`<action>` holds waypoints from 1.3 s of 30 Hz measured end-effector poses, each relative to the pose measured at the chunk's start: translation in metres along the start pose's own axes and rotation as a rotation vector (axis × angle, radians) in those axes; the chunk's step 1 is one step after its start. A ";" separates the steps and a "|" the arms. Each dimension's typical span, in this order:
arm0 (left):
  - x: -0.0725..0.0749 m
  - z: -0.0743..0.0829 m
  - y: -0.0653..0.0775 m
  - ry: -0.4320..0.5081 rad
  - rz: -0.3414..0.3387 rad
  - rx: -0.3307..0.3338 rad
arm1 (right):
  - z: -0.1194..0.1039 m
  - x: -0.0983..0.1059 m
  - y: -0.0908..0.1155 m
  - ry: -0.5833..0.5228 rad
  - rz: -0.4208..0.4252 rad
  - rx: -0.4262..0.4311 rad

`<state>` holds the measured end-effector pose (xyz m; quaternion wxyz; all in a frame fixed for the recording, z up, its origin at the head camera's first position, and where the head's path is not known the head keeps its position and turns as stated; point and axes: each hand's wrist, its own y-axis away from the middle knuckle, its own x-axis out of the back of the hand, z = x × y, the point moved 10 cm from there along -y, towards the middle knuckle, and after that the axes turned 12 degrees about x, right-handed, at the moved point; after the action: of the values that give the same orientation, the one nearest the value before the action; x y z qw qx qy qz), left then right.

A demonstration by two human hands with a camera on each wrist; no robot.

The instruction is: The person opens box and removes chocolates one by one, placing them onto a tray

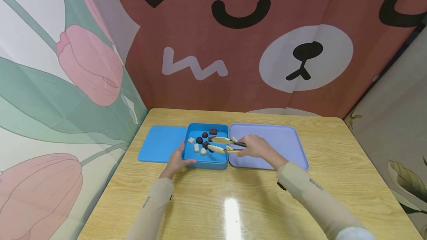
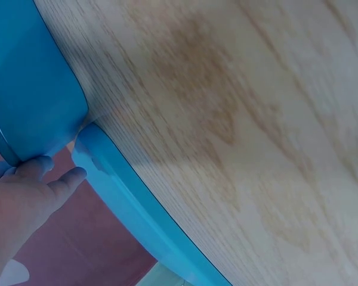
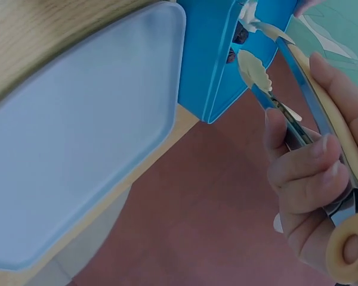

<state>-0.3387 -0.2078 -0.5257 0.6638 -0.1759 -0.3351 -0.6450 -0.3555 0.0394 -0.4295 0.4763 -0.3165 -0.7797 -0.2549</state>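
The blue box (image 1: pixel 211 165) holds several small dark-brown and white pieces that look like chocolates, such as a white piece (image 1: pixel 196 148) and a dark piece (image 1: pixel 199 140). My left hand (image 1: pixel 176 162) rests against the box's near left corner, thumb and fingers spread along its outside. In the left wrist view, fingertips (image 2: pixel 39 164) touch the box wall. My right hand (image 1: pixel 255 146) grips metal tongs (image 3: pixel 331 110) with cream-coloured handles and tips. The tongs' two tips stand apart over the right half of the box, and partly cover the pieces below.
A flat blue lid (image 1: pixel 163 143) lies left of the box. Close on the right is a shallow lavender tray (image 1: pixel 270 140), beneath my right hand. All stand on a wooden table (image 1: pixel 200 203), with a bear-printed cloth (image 1: pixel 240 92) behind its far edge.
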 end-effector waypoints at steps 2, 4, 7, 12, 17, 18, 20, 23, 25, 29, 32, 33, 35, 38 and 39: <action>0.000 0.000 0.000 0.000 -0.002 -0.001 | -0.002 0.000 -0.003 0.017 -0.019 -0.007; 0.000 0.000 0.000 0.003 -0.005 -0.003 | -0.004 0.000 -0.006 0.034 -0.036 -0.008; 0.001 0.000 0.000 0.014 -0.005 -0.012 | -0.009 0.001 -0.010 0.055 -0.058 -0.007; 0.001 0.001 0.000 0.012 0.000 -0.028 | -0.016 0.003 -0.015 0.098 -0.082 -0.012; 0.001 0.000 -0.001 0.012 -0.006 -0.023 | -0.020 0.004 -0.019 0.151 -0.096 -0.017; 0.001 -0.001 -0.001 0.012 -0.007 -0.022 | -0.020 0.004 -0.019 0.159 -0.100 -0.022; 0.000 -0.001 -0.001 0.012 -0.010 -0.019 | -0.020 0.003 -0.020 0.167 -0.110 -0.030; 0.000 0.000 -0.001 0.013 -0.010 -0.022 | -0.020 0.001 -0.022 0.163 -0.120 -0.034; 0.000 0.000 -0.001 0.016 -0.009 -0.022 | -0.020 0.001 -0.024 0.162 -0.120 -0.031; 0.000 0.000 -0.001 0.016 -0.003 -0.025 | -0.021 0.000 -0.027 0.164 -0.121 -0.031; 0.000 -0.001 -0.001 0.009 -0.005 -0.020 | -0.020 -0.002 -0.029 0.166 -0.133 -0.042; 0.000 -0.001 -0.001 0.010 -0.005 -0.021 | -0.020 -0.002 -0.029 0.165 -0.136 -0.047; 0.000 0.000 -0.001 0.011 -0.004 -0.021 | -0.020 -0.002 -0.030 0.164 -0.141 -0.052; 0.001 0.000 -0.001 0.010 0.002 -0.025 | -0.019 -0.003 -0.032 0.166 -0.141 -0.063; 0.001 0.000 -0.001 0.005 0.005 -0.026 | -0.019 -0.003 -0.032 0.165 -0.141 -0.065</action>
<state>-0.3397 -0.2083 -0.5250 0.6639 -0.1840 -0.3247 -0.6480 -0.3674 0.0041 -0.4274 0.5091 -0.2540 -0.7496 -0.3381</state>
